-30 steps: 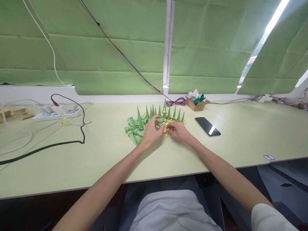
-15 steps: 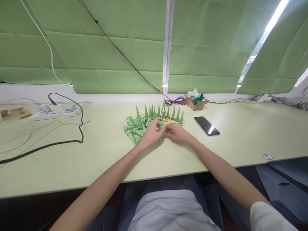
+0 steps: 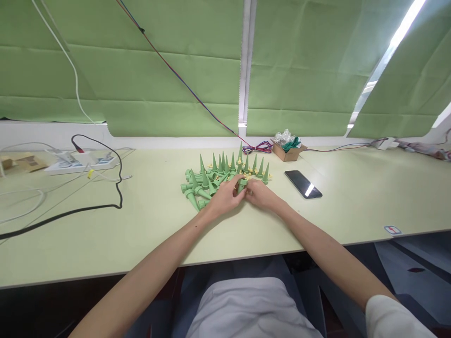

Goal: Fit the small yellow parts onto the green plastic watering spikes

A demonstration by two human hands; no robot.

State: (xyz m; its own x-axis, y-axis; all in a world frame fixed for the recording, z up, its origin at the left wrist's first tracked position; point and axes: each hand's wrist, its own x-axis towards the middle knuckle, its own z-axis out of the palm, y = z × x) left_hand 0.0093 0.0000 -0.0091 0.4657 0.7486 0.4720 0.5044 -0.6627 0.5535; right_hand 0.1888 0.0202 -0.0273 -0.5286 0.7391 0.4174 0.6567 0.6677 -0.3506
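Note:
My left hand [image 3: 227, 195] is closed around a green plastic watering spike [image 3: 242, 185], its capped end turned up toward me. My right hand [image 3: 260, 191] meets it from the right, fingers pinched against the spike's side; whatever lies between those fingertips is hidden. Left of my hands lies a heap of loose green spikes [image 3: 201, 191], some standing and some on their sides. Behind them a row of spikes [image 3: 232, 162] stands point up. Small yellow plastic parts [image 3: 249, 176] are scattered among the spikes, just beyond my fingers.
A black phone [image 3: 303, 184] lies to the right on the pale table [image 3: 151, 239]. Behind it stands a small cardboard box [image 3: 289, 154] holding plastic wrap and green material. At the left are a power strip [image 3: 82, 164] and a black cable [image 3: 120, 188]. Coiled wires [image 3: 258, 147] rest at the back.
The spike in my left hand has tilted and shifted slightly right, its capped end now facing me. Both hands have drawn closer together around it.

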